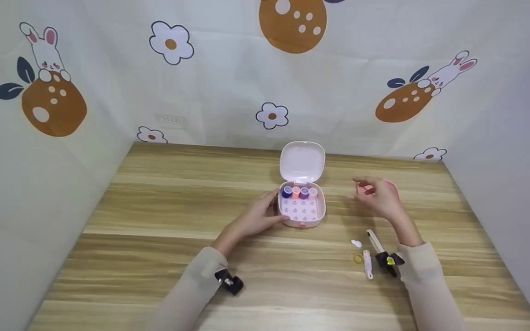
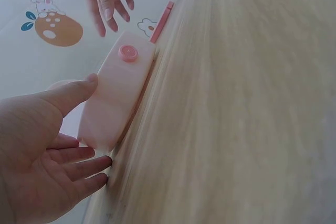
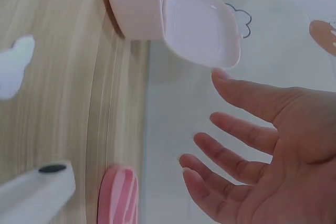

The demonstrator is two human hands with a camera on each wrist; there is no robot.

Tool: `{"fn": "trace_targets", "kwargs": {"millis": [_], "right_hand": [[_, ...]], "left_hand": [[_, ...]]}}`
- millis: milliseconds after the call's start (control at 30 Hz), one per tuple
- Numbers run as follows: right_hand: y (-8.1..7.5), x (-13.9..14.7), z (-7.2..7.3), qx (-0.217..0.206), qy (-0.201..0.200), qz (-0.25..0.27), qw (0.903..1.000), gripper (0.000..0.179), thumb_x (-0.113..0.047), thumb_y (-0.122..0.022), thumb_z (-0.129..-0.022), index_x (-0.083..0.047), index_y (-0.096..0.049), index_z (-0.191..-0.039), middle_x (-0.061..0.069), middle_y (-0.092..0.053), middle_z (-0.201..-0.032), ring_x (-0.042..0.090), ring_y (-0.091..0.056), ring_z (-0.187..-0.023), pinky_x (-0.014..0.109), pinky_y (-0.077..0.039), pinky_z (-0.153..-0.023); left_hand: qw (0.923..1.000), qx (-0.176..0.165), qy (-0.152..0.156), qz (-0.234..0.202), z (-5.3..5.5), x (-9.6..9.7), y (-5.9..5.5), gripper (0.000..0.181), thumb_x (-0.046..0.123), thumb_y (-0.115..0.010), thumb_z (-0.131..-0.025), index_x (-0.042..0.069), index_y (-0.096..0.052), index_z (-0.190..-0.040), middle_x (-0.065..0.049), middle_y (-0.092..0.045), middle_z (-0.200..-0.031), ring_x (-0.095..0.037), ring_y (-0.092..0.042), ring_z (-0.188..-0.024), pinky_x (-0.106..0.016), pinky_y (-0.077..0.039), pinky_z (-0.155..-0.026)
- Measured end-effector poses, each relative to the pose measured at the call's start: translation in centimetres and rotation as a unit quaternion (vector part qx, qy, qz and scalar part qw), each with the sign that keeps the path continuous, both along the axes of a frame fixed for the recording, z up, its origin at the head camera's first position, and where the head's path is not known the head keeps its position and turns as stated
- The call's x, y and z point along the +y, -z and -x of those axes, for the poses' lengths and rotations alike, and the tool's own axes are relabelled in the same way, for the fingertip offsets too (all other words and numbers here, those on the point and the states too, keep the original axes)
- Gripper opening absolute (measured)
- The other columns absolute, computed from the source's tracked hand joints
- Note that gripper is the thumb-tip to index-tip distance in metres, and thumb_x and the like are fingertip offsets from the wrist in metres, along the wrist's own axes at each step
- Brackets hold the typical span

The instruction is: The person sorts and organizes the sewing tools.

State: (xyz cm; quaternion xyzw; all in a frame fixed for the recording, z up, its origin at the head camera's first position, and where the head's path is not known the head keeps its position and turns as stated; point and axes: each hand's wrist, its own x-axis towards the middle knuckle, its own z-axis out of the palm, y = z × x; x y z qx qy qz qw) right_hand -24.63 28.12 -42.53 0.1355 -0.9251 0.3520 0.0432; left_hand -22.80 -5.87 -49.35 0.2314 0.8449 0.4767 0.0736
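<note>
A pale pink box [image 1: 302,222] stands on the table with its lid [image 1: 302,162] up. Several spools of thread [image 1: 296,192] in dark blue, coral, purple and pale pink line its back edge. My left hand [image 1: 261,214] holds the box at its left side, thumb at the front corner; in the left wrist view the thumb lies near the round pink clasp [image 2: 128,53]. My right hand [image 1: 379,198] hovers over a flat pink piece [image 1: 391,185], fingers spread and nothing between them. That piece shows striped slots [image 3: 119,198] in the right wrist view.
Nearer the right forearm lie a white cloud-shaped piece [image 1: 356,243], a yellowish round item [image 1: 358,259], a slim pale pink tool [image 1: 368,265] and a long white piece [image 1: 375,241]. Patterned cloth walls [image 1: 219,101] border the wooden table [image 1: 154,193] at the back and sides.
</note>
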Motion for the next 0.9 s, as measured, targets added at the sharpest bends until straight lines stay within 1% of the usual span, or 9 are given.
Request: {"fn": "trace_targets", "kwargs": {"millis": [67,100,133,200,267,333,500,700,900], "right_hand": [[0.0,0.6,0.0,0.000,-0.001,0.000,1.0000,0.042,-0.004,-0.078,-0.092,0.013,-0.067,-0.129,0.034,-0.070,-0.115,0.046,-0.070,-0.097,0.026,-0.056,-0.077],[0.1,0.9,0.1,-0.003,0.000,-0.001,1.0000,0.043,-0.004,-0.078,-0.092,0.013,-0.066,-0.130,0.035,-0.070,-0.117,0.047,-0.070,-0.098,0.026,-0.057,-0.077],[0.1,1.1,0.1,-0.008,-0.003,0.000,1.0000,0.044,-0.003,-0.077,-0.093,0.013,-0.064,-0.132,0.036,-0.069,-0.119,0.049,-0.069,-0.100,0.029,-0.058,-0.080],[0.0,1.6,0.2,-0.021,-0.005,0.001,0.9998,0.048,-0.003,-0.077,-0.092,0.014,-0.062,-0.134,0.038,-0.066,-0.123,0.052,-0.067,-0.105,0.041,-0.060,-0.087],[0.1,2.1,0.3,-0.031,-0.005,-0.002,0.9995,0.052,-0.003,-0.079,-0.091,0.014,-0.060,-0.137,0.039,-0.064,-0.128,0.055,-0.065,-0.109,0.053,-0.059,-0.091],[0.2,2.6,0.4,-0.038,-0.006,-0.007,0.9992,0.055,-0.004,-0.080,-0.091,0.014,-0.059,-0.138,0.039,-0.062,-0.131,0.056,-0.064,-0.111,0.059,-0.057,-0.094],[0.1,3.8,0.7,-0.050,-0.005,-0.020,0.9985,0.062,-0.004,-0.082,-0.089,0.015,-0.055,-0.141,0.042,-0.058,-0.135,0.059,-0.060,-0.115,0.063,-0.056,-0.097],[0.1,5.2,0.9,-0.069,-0.007,-0.031,0.9971,0.070,-0.005,-0.083,-0.086,0.015,-0.050,-0.144,0.043,-0.053,-0.141,0.062,-0.053,-0.121,0.071,-0.048,-0.102],[0.7,6.4,1.4,-0.078,-0.013,-0.030,0.9964,0.072,-0.003,-0.083,-0.085,0.019,-0.048,-0.144,0.046,-0.050,-0.141,0.065,-0.051,-0.123,0.073,-0.043,-0.107]], "left_hand": [[1.0000,0.001,0.003,-0.002,0.0,0.0,0.0,0.087,0.022,-0.078,-0.096,-0.003,-0.029,-0.164,-0.028,-0.039,-0.164,-0.040,-0.043,-0.150,-0.049,-0.030,-0.129],[1.0000,0.005,0.004,-0.004,0.0,0.0,0.1,0.087,0.021,-0.078,-0.096,-0.004,-0.029,-0.163,-0.028,-0.040,-0.163,-0.041,-0.043,-0.149,-0.049,-0.030,-0.129],[0.9999,0.006,0.006,-0.006,0.0,-0.1,0.1,0.086,0.021,-0.078,-0.096,-0.005,-0.030,-0.163,-0.029,-0.040,-0.163,-0.041,-0.044,-0.149,-0.049,-0.031,-0.129],[0.9999,0.011,0.007,-0.004,0.1,-0.1,0.1,0.086,0.021,-0.078,-0.096,-0.005,-0.030,-0.163,-0.029,-0.040,-0.162,-0.042,-0.044,-0.149,-0.049,-0.031,-0.129],[0.9999,0.013,0.008,-0.005,0.1,-0.1,0.1,0.085,0.020,-0.078,-0.096,-0.006,-0.031,-0.162,-0.030,-0.040,-0.162,-0.042,-0.044,-0.148,-0.050,-0.032,-0.128],[0.9998,0.014,0.008,-0.008,0.1,-0.1,0.1,0.085,0.020,-0.078,-0.096,-0.006,-0.031,-0.162,-0.030,-0.040,-0.162,-0.043,-0.044,-0.148,-0.051,-0.032,-0.128],[0.9999,0.015,0.007,0.000,0.0,-0.1,0.2,0.086,0.022,-0.078,-0.096,-0.004,-0.031,-0.163,-0.029,-0.040,-0.163,-0.042,-0.042,-0.150,-0.050,-0.030,-0.129],[0.9999,0.013,0.008,0.000,0.0,-0.1,0.1,0.086,0.020,-0.078,-0.096,-0.004,-0.031,-0.163,-0.028,-0.041,-0.162,-0.041,-0.045,-0.148,-0.050,-0.031,-0.129],[0.9999,0.012,0.011,-0.003,0.1,-0.1,0.2,0.086,0.020,-0.078,-0.096,-0.005,-0.030,-0.163,-0.028,-0.041,-0.162,-0.041,-0.046,-0.148,-0.050,-0.032,-0.128]]}}
